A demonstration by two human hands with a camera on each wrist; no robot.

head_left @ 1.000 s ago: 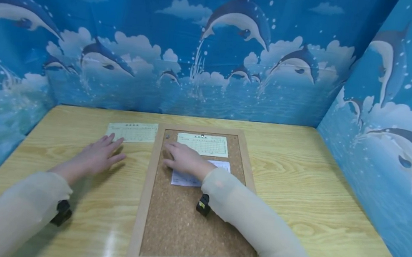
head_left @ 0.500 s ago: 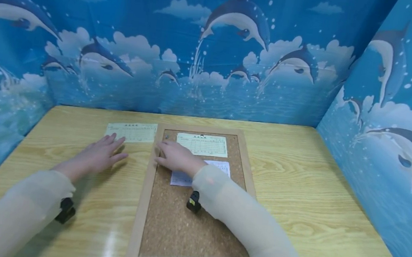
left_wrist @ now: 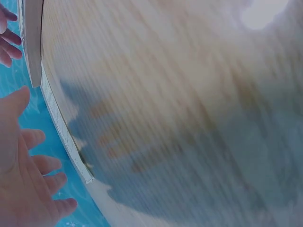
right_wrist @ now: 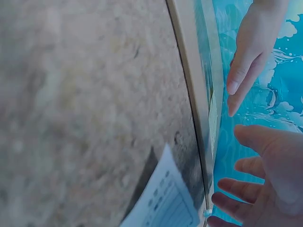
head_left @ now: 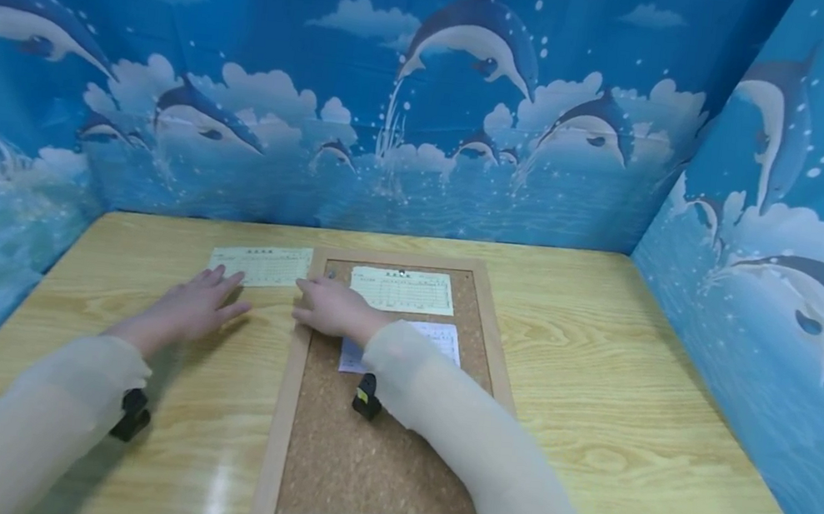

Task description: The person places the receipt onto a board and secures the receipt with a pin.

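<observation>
A pale green printed slip [head_left: 260,264] lies on the table left of a wood-framed corkboard [head_left: 353,460]. My left hand [head_left: 184,308] hovers at the slip's near edge, fingers spread, nothing held. Above the board's left frame is my right hand [head_left: 337,308], fingers apart and also holding nothing. Pinned on the cork near its top is another pale green slip [head_left: 404,291], with a pushpin [head_left: 402,273] at its upper edge. Below it a whitish-purple slip [head_left: 439,339] is partly hidden by my right arm; its corner lifts off the cork in the right wrist view.
A small pushpin [head_left: 331,274] stands in the cork's upper left corner. The wooden table [head_left: 614,412] extends on both sides of the board. A blue dolphin-print curtain [head_left: 288,68] borders the back and sides.
My right hand has moved left across the board, from over the cork to the left frame beside the loose slip. My left hand has stayed almost still.
</observation>
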